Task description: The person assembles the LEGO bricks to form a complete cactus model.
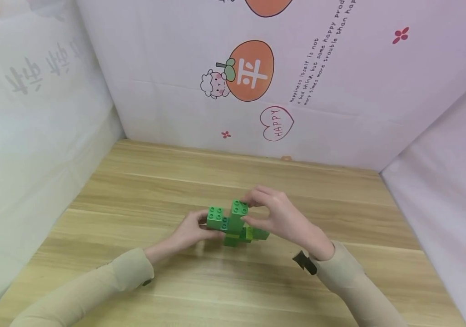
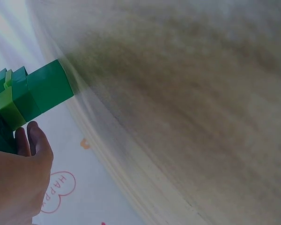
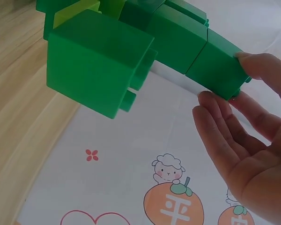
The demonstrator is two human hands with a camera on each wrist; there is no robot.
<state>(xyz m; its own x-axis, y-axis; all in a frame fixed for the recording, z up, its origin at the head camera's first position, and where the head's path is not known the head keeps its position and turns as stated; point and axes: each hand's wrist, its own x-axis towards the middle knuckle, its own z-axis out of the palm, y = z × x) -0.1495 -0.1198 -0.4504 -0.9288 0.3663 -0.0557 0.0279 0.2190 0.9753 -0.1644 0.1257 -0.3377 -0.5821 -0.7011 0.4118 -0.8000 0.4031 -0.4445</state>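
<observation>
A built piece of green toy building bricks (image 1: pixel 236 223) is held between both hands above the wooden table. My left hand (image 1: pixel 190 230) grips its left side, near a studded block (image 1: pixel 215 219); in the left wrist view the left hand (image 2: pixel 18 183) has a light green brick (image 2: pixel 10 107) just beside its fingers. With thumb and fingertips, my right hand (image 1: pixel 278 213) pinches the top of the upright column. Seen from the right wrist, that hand (image 3: pixel 253 150) holds the column's end brick (image 3: pixel 220 65), while a larger green block (image 3: pixel 91 61) juts out nearer the camera.
Beneath the hands is a wood-grain tabletop (image 1: pixel 167 181). A white printed cloth (image 1: pixel 175 91) with an orange fruit, a sheep and a heart hangs behind it. Pale cloth walls (image 1: pixel 37 113) stand at left and right. A dark strap end (image 1: pixel 304 262) shows at the right cuff.
</observation>
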